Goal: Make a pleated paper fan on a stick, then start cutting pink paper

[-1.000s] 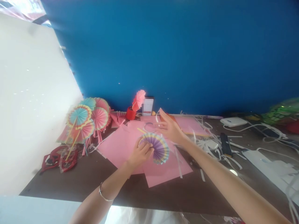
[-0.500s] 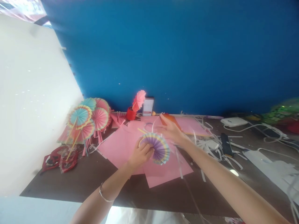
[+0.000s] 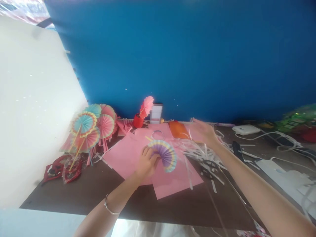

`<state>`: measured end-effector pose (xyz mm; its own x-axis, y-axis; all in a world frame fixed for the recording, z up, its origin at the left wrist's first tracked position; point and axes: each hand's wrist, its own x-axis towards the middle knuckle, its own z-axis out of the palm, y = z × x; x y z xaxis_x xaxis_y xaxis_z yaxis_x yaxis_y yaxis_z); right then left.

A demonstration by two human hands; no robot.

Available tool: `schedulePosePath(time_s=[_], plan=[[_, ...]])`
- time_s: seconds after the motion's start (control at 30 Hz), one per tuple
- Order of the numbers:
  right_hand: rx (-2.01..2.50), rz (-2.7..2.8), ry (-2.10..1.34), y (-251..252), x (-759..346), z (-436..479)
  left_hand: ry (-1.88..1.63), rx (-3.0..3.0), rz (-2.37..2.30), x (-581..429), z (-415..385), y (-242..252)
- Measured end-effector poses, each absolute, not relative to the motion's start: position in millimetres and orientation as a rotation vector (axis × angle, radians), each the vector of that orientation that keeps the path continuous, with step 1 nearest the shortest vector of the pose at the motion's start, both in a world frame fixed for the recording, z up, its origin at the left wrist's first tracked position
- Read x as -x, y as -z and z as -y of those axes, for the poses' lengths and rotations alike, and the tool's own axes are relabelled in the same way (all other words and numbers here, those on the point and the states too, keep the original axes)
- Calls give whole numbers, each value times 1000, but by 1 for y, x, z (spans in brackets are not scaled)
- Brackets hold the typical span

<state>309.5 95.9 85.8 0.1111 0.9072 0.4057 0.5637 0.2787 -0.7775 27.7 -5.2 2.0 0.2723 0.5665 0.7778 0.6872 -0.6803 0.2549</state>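
My left hand point(image 3: 147, 162) pinches a pleated paper fan point(image 3: 168, 156) near its centre. The fan is purple inside with a pastel yellow and blue border, and it is held over overlapping pink paper sheets point(image 3: 120, 149). Off to the right, my right hand point(image 3: 206, 131) is raised above the back sheets with its fingers stretched out, slightly blurred; I see nothing held in it. An orange rectangular piece point(image 3: 178, 130) lies left of its fingertips. Loose white paper strips point(image 3: 201, 154) are heaped below that hand. A clear ring-shaped roll point(image 3: 158, 135) rests behind the fan.
Several finished paper fans point(image 3: 85, 123) stand at the left, behind red items in clear wrapping point(image 3: 71, 168). A red holder point(image 3: 138, 120) with a pink fan and a phone point(image 3: 156, 113) are by the blue wall. A white device point(image 3: 246, 129) and cables occupy the right.
My right hand has moved away from the fan, to the right, uncovering the orange piece and the strip heap. My left hand still holds the fan, shifted slightly left.
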Motion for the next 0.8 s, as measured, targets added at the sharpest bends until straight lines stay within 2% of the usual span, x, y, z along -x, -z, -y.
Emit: schedulePosePath(time_s=[0.13, 0.3, 0.57, 0.67, 0.8], plan=[[1418, 1362, -261, -107, -303, -88, 1499, 2393, 1271, -28, 4, 1], [1338, 1245, -220, -140, -296, -82, 1555, 2405, 1367, -27, 2, 5], [1170, 1478, -121, -184, -310, -81, 1629, 2410, 1346, -29, -1, 8], [1232, 1634, -173, -199, -311, -75, 1508, 2500, 1321, -26, 1, 2], [1255, 1573, -236, -212, -308, -66, 1094, 2599, 1279, -18, 11, -17]])
